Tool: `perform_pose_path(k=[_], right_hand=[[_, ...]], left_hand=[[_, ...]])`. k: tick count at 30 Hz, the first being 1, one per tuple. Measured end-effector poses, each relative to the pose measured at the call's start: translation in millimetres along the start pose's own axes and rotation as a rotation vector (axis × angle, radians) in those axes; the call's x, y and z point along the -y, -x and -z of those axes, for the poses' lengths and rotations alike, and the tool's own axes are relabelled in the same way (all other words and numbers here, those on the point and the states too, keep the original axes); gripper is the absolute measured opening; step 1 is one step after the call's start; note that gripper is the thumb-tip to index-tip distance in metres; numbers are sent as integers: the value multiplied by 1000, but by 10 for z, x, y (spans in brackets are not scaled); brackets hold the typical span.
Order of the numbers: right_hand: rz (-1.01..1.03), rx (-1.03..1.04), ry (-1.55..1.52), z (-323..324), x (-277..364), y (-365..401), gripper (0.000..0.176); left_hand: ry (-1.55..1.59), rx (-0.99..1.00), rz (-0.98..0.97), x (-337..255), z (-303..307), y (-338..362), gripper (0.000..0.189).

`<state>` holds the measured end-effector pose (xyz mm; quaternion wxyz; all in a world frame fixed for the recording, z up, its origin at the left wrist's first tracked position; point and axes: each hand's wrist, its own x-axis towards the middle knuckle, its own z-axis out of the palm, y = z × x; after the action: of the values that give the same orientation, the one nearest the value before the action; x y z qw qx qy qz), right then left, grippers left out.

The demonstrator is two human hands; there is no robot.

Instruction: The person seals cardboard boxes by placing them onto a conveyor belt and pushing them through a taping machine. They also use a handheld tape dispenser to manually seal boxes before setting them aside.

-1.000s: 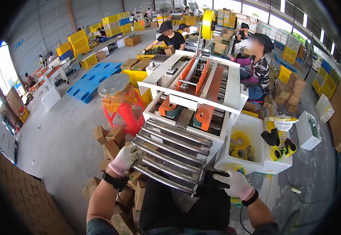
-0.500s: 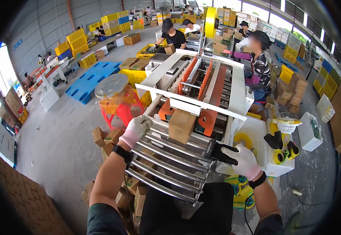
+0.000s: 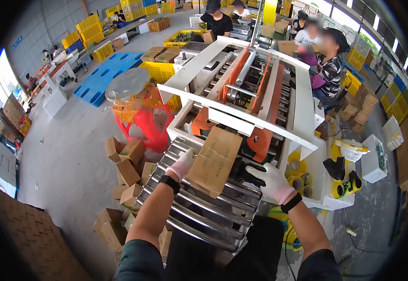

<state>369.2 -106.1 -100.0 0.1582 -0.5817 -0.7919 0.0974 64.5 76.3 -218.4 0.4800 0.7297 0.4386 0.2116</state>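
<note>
Head view: oblong brown cardboard carton (image 3: pixel 217 161) lay over curved silver metal rollers (image 3: pixel 208 220), before the white-framed machine (image 3: pixel 225 121). White-gloved left hand (image 3: pixel 183 165) at its left edge; I couldn't tell whether it gripped. White-gloved right hand (image 3: pixel 276 183) clasped a black handheld device (image 3: pixel 247 174) beside the carton.

Head view only: lens worn above and behind the fingers (image 3: pixel 258 173), facing forward and pitched down. Forearms (image 3: pixel 151 215) enter from the bottom edge. Field very wide, lines bowed, dark rounded border. Nearest: the fingers and the metal rollers (image 3: pixel 201 237) below and between them. Middle range: white machine frame (image 3: pixel 225 111), ahead of the fingers. Farthest: hall wall (image 3: pixel 54 23), ahead and left of the fingers; detail there seems too small and warped to trust.
</note>
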Motion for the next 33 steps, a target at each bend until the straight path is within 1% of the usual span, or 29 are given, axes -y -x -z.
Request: perform_pose_path(k=[1,2,3,4,5,6,7,8,9,10,11,13,14,15,17,18,19,22,23,24,26,28,29,32,33], right_hand=[[-3,26,-7,2,24,37,68],[50,-13,-42,-24,94,118,70],[25,25,-58,-30,195,212,71],[1,62,-75,-19,318,310,72],[-5,68,-100,3,464,408,73],[38,11,-98,-55,545,501,74],[10,54,-58,-91,627,588,74],[-19,94,-19,-120,696,667,75],[-5,73,-36,-155,755,730,75],[11,53,-54,-188,823,780,75],[32,32,-70,-215,896,819,75],[52,-3,-91,-229,1030,894,75],[60,-25,-93,-216,1072,921,74],[57,-30,-97,-217,1090,938,74],[44,-44,-108,-253,1107,951,73],[38,-30,-90,-245,1126,956,72],[30,-16,-71,-230,1137,957,71],[24,1,-92,-192,1089,893,68],[24,17,-121,-190,1107,889,68],[-2,50,-149,-149,1143,835,65],[-60,194,-97,92,1278,713,64],[-77,319,-255,47,1141,608,65],[-185,477,-321,108,1136,583,69],[-49,243,-390,-255,937,777,71],[-44,253,-420,-260,927,811,73]], left_hand=[[-124,62,-118,508,-56,-56,30],[-56,70,-71,559,-97,62,32],[11,74,-24,601,-137,183,34],[79,75,24,440,-141,349,36],[-187,109,23,313,-42,577,36],[-454,147,28,14,75,861,37],[-297,21,60,-160,156,1083,37],[13,38,102,-181,205,1215,40],[321,41,150,-203,255,1347,43],[604,8,164,-740,268,1554,45],[152,48,-24,-1008,237,1641,66],[-271,45,190,-1398,197,1717,67],[-479,44,289,-1493,192,1752,68],[-468,14,258,-1424,191,1746,70],[-419,-14,264,-1165,200,1692,66],[-396,-29,264,-1203,226,1697,64],[-360,-50,383,-1241,243,1709,66],[-475,-258,178,-1390,-66,1862,67],[-504,-220,188,-1398,-63,1858,72],[-524,-183,256,-1501,-39,1865,74],[-524,-195,222,-1354,-14,1844,74],[-505,-160,259,-1402,18,1843,78],[-498,-141,279,-1440,27,1873,80],[-615,-226,212,-1534,-32,1950,91],[-633,-168,227,-1800,-53,2063,104]])
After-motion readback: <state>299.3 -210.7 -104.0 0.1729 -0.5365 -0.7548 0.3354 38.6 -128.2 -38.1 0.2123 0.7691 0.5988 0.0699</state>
